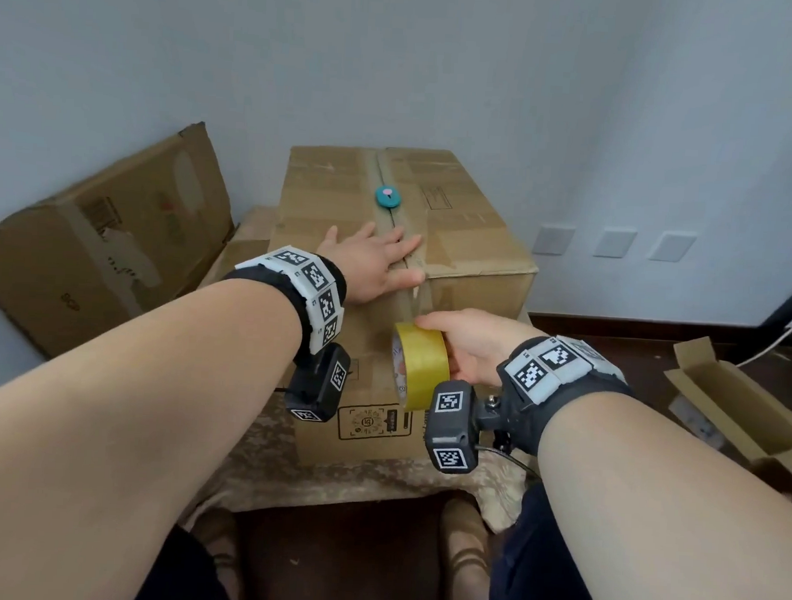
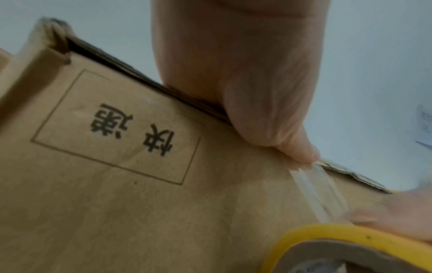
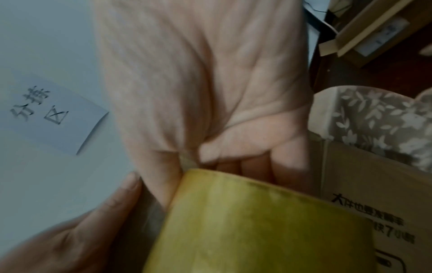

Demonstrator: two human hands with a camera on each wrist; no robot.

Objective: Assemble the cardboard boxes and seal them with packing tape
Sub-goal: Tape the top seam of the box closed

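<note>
A: Head view: big cardboard box (image 1: pixel 402 236) on patterned cloth (image 1: pixel 361 486), flaps closed. Left hand (image 1: pixel 373 264) flat, fingers straight, pressing tape strip (image 1: pixel 415 296) at near top edge.

B: Right hand (image 1: pixel 463 344) wrapped round yellow tape roll (image 1: pixel 420 370), just below that edge, vs. front face.

A: Probably light, stiff roll; strip thin, sticky, prone to wrinkling. Best gripped thru the core, w/ tension kept.

B: Teal cutter (image 1: pixel 388 196) on seam, within reach.

A teal gadget (image 1: pixel 388 196) (pink-spotted) lies up top; three wall plates (image 1: pixel 613 243) line the wall.
</note>
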